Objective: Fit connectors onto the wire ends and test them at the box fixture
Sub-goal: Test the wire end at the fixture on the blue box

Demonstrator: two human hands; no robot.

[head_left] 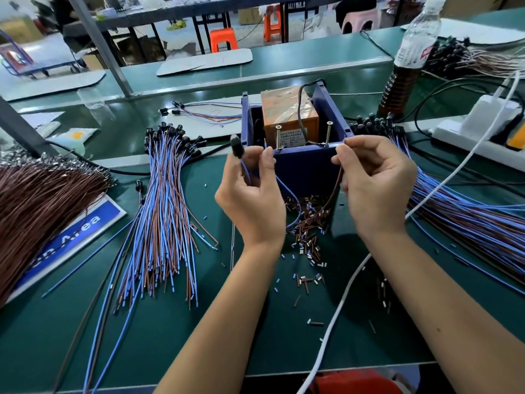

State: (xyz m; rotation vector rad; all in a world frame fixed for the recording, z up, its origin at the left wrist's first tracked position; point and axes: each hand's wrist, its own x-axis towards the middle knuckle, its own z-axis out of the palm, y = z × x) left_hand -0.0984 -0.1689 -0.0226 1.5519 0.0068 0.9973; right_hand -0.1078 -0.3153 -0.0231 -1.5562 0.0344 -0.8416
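Head view: the left hand [251, 189] pinches the blue wire [288, 194] between thumb and fingers, with the black connector [236, 146] standing up just above its fingertips; the right hand [375, 180] pinches the brown wire [335, 191] and holds its end up at the near right corner of the box [301, 169]; both wires sag in a loop below the hands, over the scatter of cut sleeves [308, 223]; the two screws [277, 137] rise from the near rim, one just beyond each hand's fingertips; this looks like the test step, each bare end meant for one screw; to do it well, I would keep each pinch close to the tip so the end stays stiff, touch one end to each screw at once, and keep the two ends apart; whether the ends touch metal yet I cannot tell; the connector should face the eyes, in case it lights; the pile [167, 200] left of the left hand and the bundle [466, 211] right of the right hand should stay untangled from the loop.
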